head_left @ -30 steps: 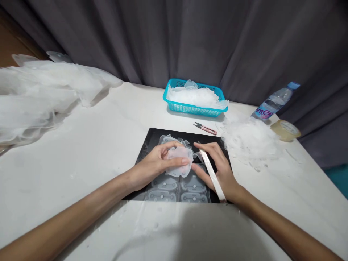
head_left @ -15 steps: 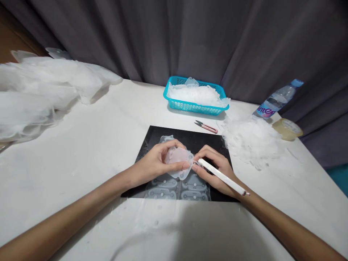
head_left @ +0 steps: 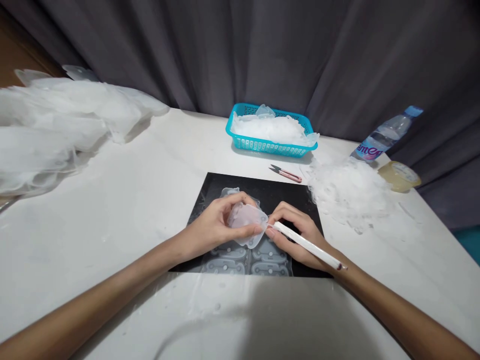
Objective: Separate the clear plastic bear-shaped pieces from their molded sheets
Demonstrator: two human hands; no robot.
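Note:
My left hand (head_left: 225,223) pinches a translucent, frosted plastic-like piece (head_left: 250,222) with a wavy outline, thumb in front and fingers behind. My right hand (head_left: 298,232) grips a slim white stick-like tool (head_left: 309,246), its rear end lying back over the wrist. Thumb and fingertips of that hand meet close to the right edge of the piece, where the tool's tip is too small to make out. Below both hands, a translucent moulded sheet (head_left: 225,266) with rounded shapes rests on a black mat (head_left: 277,189).
Pink-handled thread snips (head_left: 285,173) lie behind the mat. A blue basket (head_left: 272,148) holds frosted pieces. At right are a heap of clear scraps (head_left: 347,192), a water bottle (head_left: 386,135) and a tape roll (head_left: 399,176). Stacked translucent sheets (head_left: 71,112) cover the left.
The view has shifted slightly. My right fingertips have moved a little to the right along the edge of the piece; both grips look the same.

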